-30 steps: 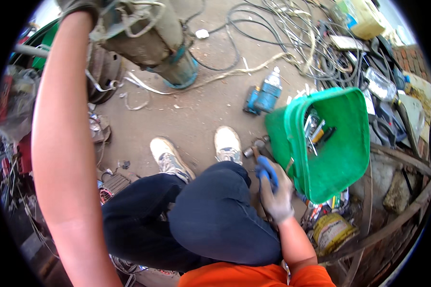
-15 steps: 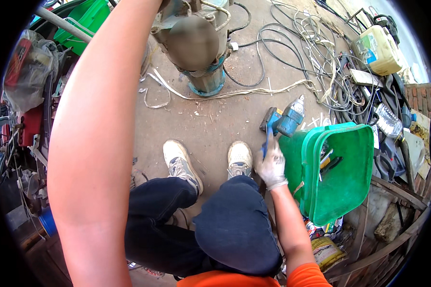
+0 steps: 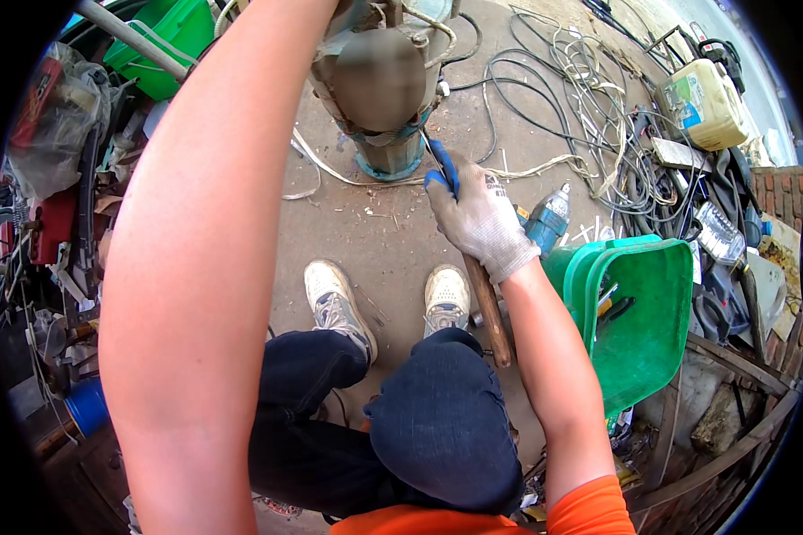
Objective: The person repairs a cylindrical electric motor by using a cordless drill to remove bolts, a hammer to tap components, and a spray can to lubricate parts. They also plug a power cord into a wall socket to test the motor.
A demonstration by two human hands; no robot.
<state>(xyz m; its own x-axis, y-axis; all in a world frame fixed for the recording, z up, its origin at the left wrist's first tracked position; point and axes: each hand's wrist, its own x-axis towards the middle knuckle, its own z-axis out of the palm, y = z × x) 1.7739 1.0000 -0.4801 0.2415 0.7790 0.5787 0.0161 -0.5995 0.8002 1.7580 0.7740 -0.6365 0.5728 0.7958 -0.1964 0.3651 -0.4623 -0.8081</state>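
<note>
My right hand (image 3: pixel 484 218), in a white knit glove with grey palm and blue fingertips, is closed around a wooden-handled tool (image 3: pixel 489 312). Its handle hangs below my palm, while a thin dark end shows past my fingertips, close to the machine; contact cannot be judged. That machine (image 3: pixel 391 152) is a greasy, upright cylinder with a blue base, standing on the floor. My left forearm (image 3: pixel 205 214) stretches past the top edge beside it, so my left hand is out of sight. A blue cordless drill (image 3: pixel 549 218) lies just right of my right hand.
A green bucket (image 3: pixel 638 357) holding a few tools lies tilted at right. Tangled cables (image 3: pixel 571 98) spread behind it, near a pale jerrycan (image 3: pixel 703 102). Clutter and a second green bucket (image 3: pixel 165 45) line the left. My shoes (image 3: pixel 446 294) are on the floor.
My right hand has moved from beside the green bucket up and left toward the machine, bringing the wooden-handled tool with it. My left forearm has shifted slightly right in the picture.
</note>
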